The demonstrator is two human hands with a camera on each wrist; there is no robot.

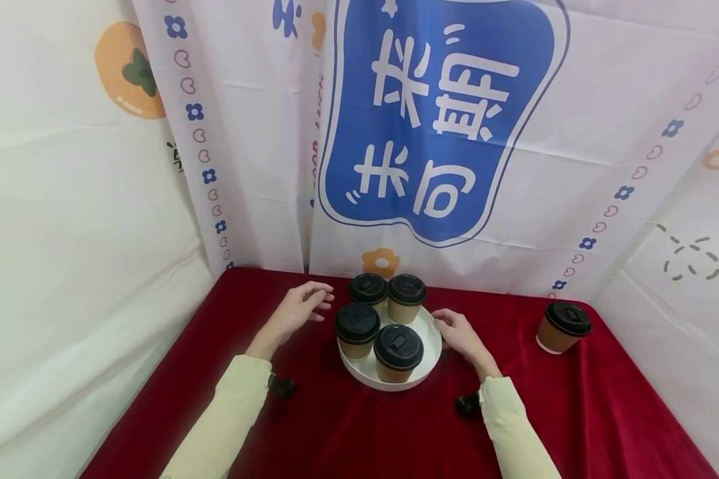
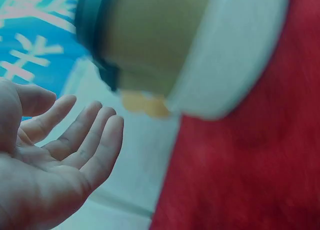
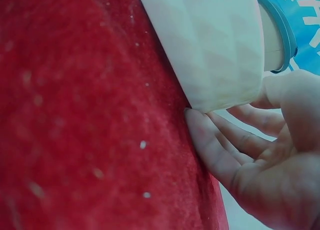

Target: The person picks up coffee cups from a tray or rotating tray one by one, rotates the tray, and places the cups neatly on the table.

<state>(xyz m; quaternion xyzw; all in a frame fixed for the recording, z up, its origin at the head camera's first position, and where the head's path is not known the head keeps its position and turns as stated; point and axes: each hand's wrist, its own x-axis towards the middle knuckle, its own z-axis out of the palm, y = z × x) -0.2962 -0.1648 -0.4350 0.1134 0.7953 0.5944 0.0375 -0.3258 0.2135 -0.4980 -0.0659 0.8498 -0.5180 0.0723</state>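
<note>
A round white tray (image 1: pixel 428 332) with a faceted side wall (image 3: pixel 210 45) stands on the red cloth. On it are several paper cups with black lids: a front cup (image 1: pixel 398 352), a left cup (image 1: pixel 357 330), and two at the back, one left (image 1: pixel 368 289) and one right (image 1: pixel 406 298). My right hand (image 1: pixel 460 334) grips the tray's right side, thumb by the rim and fingertips at its bottom edge. To the left of the cups, my left hand (image 1: pixel 302 306) hovers with relaxed, slightly bent fingers, apart from the tray and holding nothing.
Another lidded brown cup (image 1: pixel 562 327) stands alone on the right part of the red cloth (image 1: pixel 611 392). White printed curtains enclose the table at the back and both sides, the back one bearing a blue sign (image 1: pixel 437 120).
</note>
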